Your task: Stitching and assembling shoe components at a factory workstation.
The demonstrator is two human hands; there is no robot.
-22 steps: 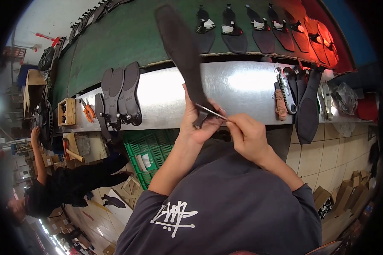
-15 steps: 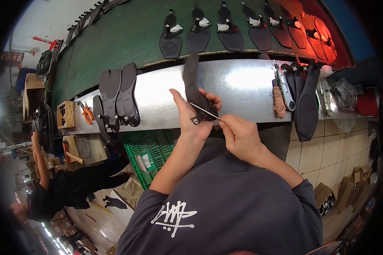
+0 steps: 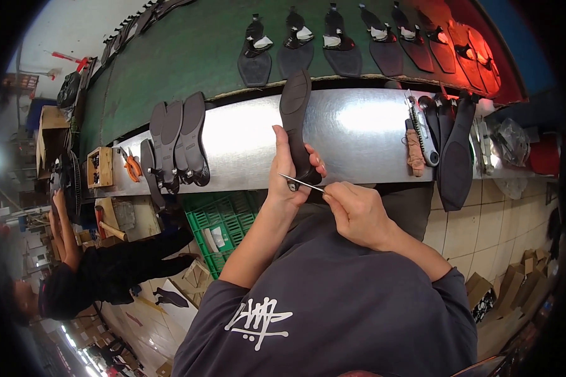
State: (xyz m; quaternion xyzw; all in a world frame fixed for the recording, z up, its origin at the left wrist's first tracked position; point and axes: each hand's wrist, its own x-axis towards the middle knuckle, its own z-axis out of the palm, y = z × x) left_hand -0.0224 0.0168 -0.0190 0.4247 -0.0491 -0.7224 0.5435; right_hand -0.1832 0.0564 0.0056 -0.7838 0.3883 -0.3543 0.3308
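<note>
Above my lap, my left hand (image 3: 282, 176) is wrapped round a dark brown sandal sole (image 3: 295, 113). Its broad end points away from me over the metal bench, and the heel end sits in my palm. My right hand (image 3: 360, 210) pinches a thin metal rod tool (image 3: 305, 183), its handle hidden in the fingers. The rod lies across the heel end of the sole, its tip beside a small dark fitting near my left palm. Whether the rod passes into the fitting I cannot tell.
Several soles (image 3: 181, 138) lie at the bench's left, by orange-handled pliers (image 3: 132, 168) and a wooden box (image 3: 99, 168). A box cutter (image 3: 424, 135) and more soles (image 3: 457, 151) are at right. Strapped soles (image 3: 341, 53) line the green belt. Another person (image 3: 107, 270) works at far left.
The sole has turned from edge-on so that its broad face shows. The rod tool has moved to a flatter angle across the heel end, still held in my right hand.
</note>
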